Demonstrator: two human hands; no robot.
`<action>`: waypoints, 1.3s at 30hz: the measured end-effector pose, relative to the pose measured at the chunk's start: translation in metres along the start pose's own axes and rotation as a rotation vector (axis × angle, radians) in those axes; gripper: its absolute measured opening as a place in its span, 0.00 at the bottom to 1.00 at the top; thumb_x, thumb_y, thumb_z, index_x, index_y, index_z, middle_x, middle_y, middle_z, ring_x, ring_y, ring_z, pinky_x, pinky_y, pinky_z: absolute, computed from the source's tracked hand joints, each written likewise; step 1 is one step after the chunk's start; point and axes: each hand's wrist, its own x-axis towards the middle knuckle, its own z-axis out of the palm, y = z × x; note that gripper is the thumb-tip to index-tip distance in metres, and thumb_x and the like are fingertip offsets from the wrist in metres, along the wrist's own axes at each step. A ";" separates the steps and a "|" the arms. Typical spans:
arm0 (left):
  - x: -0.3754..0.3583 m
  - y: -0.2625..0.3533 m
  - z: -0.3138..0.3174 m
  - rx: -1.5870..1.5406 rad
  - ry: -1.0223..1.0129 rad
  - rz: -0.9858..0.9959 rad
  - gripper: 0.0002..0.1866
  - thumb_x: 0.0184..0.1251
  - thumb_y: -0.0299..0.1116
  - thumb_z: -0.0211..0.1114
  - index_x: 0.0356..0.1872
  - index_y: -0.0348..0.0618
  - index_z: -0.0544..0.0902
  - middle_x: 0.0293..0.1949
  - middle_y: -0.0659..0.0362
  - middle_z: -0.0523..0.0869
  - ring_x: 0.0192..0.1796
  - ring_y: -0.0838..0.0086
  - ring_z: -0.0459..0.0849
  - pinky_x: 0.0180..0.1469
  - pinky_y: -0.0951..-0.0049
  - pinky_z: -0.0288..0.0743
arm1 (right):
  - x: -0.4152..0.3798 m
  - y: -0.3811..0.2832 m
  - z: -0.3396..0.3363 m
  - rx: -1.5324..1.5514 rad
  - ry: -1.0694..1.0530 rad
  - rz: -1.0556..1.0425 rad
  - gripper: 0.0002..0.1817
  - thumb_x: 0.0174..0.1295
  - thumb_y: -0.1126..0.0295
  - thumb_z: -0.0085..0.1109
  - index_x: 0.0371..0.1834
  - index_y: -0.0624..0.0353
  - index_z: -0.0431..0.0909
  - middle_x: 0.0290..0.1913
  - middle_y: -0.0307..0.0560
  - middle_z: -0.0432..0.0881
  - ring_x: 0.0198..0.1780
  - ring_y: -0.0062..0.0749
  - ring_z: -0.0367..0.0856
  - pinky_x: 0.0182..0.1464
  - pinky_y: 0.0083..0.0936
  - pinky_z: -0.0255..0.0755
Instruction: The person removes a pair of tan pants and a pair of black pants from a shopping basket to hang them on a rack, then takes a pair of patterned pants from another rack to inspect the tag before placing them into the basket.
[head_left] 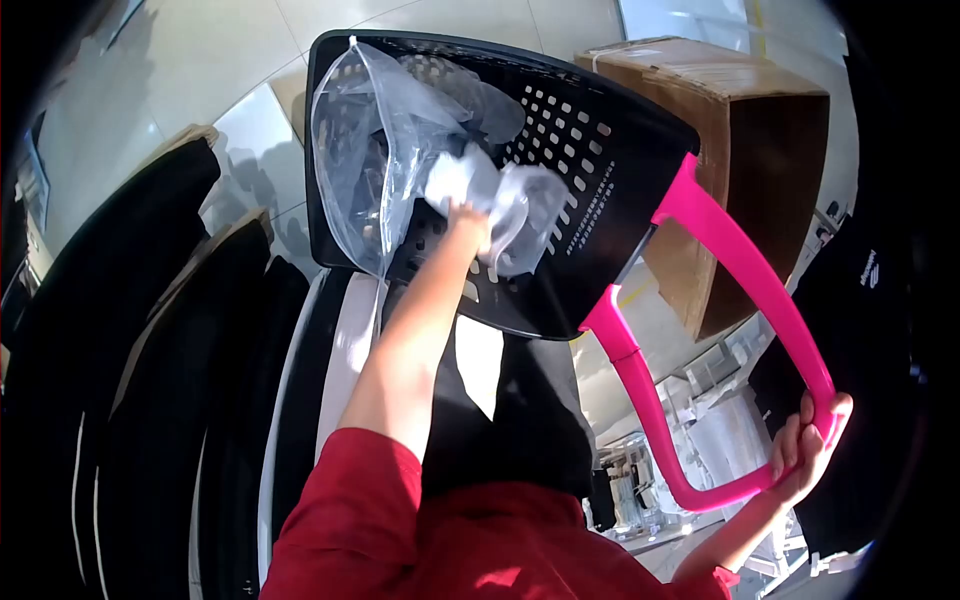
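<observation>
A black perforated basket (600,170) with a pink handle (730,270) is tilted up in front of me. My right hand (808,448) is closed around the lower end of that handle. My left hand (468,222) reaches into the basket on a bare forearm below a red sleeve. Its fingers are closed on a crumpled clear plastic bag (520,215) with something white inside. A larger clear plastic bag (370,150) lies against the basket's left side.
A brown cardboard box (750,140) stands just behind the basket at the upper right. Several dark garments (130,330) lie in rows on the left. A black and white garment (340,350) sits under my left arm. Pale floor tiles (230,60) show beyond.
</observation>
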 end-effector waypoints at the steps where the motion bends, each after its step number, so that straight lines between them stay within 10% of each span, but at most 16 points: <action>1: -0.004 0.002 0.032 0.034 0.019 -0.016 0.30 0.57 0.42 0.60 0.64 0.51 0.72 0.68 0.52 0.67 0.73 0.61 0.57 0.70 0.40 0.43 | -0.008 -0.005 0.001 0.006 0.001 -0.014 0.19 0.60 0.75 0.58 0.49 0.57 0.59 0.37 0.51 0.64 0.11 0.14 0.58 0.05 0.10 0.59; 7: -0.063 -0.021 -0.054 -0.256 0.256 0.107 0.16 0.59 0.31 0.57 0.48 0.46 0.80 0.48 0.46 0.83 0.46 0.54 0.85 0.48 0.57 0.79 | 0.009 0.005 -0.003 0.007 -0.013 0.005 0.19 0.60 0.75 0.59 0.47 0.57 0.58 0.36 0.51 0.63 0.11 0.15 0.58 0.05 0.10 0.60; 12: -0.152 -0.056 -0.141 -0.420 1.672 -0.009 0.22 0.53 0.31 0.67 0.52 0.44 0.76 0.46 0.52 0.79 0.50 0.57 0.77 0.53 0.60 0.71 | 0.009 0.002 -0.003 -0.011 -0.030 0.010 0.19 0.60 0.76 0.57 0.47 0.57 0.57 0.36 0.50 0.63 0.11 0.15 0.59 0.05 0.10 0.60; 18: -0.114 -0.098 -0.112 -0.449 1.187 -0.430 0.65 0.36 0.53 0.79 0.74 0.47 0.45 0.70 0.40 0.53 0.72 0.46 0.53 0.66 0.46 0.57 | 0.010 0.003 -0.004 -0.041 -0.038 0.029 0.19 0.61 0.74 0.56 0.48 0.57 0.56 0.36 0.48 0.62 0.11 0.13 0.59 0.06 0.08 0.60; 21: -0.034 -0.131 -0.073 -0.749 1.360 -0.212 0.51 0.48 0.33 0.75 0.71 0.46 0.50 0.59 0.39 0.71 0.58 0.51 0.76 0.57 0.56 0.71 | 0.011 0.000 -0.003 -0.071 -0.039 0.034 0.18 0.61 0.75 0.55 0.47 0.57 0.55 0.36 0.48 0.62 0.11 0.14 0.60 0.06 0.10 0.61; 24: 0.023 -0.112 -0.061 -1.520 0.952 -0.109 0.32 0.58 0.25 0.62 0.64 0.49 0.60 0.26 0.61 0.78 0.27 0.73 0.80 0.30 0.73 0.76 | 0.011 0.000 -0.002 -0.081 -0.061 0.011 0.18 0.62 0.75 0.55 0.48 0.57 0.55 0.37 0.48 0.62 0.11 0.15 0.60 0.06 0.10 0.62; 27: 0.029 -0.026 -0.057 -1.150 1.100 0.214 0.29 0.53 0.22 0.56 0.60 0.47 0.67 0.32 0.46 0.80 0.32 0.58 0.83 0.31 0.63 0.77 | 0.012 0.000 -0.005 -0.093 -0.061 0.007 0.18 0.62 0.75 0.54 0.48 0.58 0.55 0.37 0.49 0.61 0.11 0.15 0.60 0.06 0.10 0.63; 30: 0.044 0.062 -0.027 -0.773 0.569 0.282 0.31 0.50 0.24 0.58 0.60 0.38 0.67 0.36 0.42 0.83 0.36 0.48 0.84 0.35 0.57 0.78 | 0.010 -0.002 -0.004 -0.090 -0.059 0.015 0.18 0.62 0.76 0.54 0.49 0.58 0.55 0.37 0.49 0.61 0.11 0.15 0.60 0.06 0.10 0.63; 33: -0.017 0.117 -0.029 -0.660 0.508 0.135 0.32 0.53 0.31 0.60 0.62 0.32 0.65 0.37 0.44 0.85 0.38 0.51 0.85 0.38 0.55 0.80 | 0.009 -0.001 -0.005 -0.104 -0.034 0.005 0.18 0.62 0.75 0.55 0.49 0.58 0.56 0.37 0.49 0.61 0.11 0.15 0.59 0.06 0.10 0.62; 39: -0.132 0.005 -0.130 -0.532 0.496 0.334 0.17 0.62 0.42 0.60 0.47 0.43 0.81 0.25 0.48 0.84 0.33 0.61 0.86 0.39 0.63 0.79 | 0.008 0.000 -0.006 -0.095 -0.055 0.002 0.18 0.62 0.76 0.54 0.51 0.59 0.57 0.38 0.48 0.63 0.12 0.13 0.59 0.07 0.07 0.60</action>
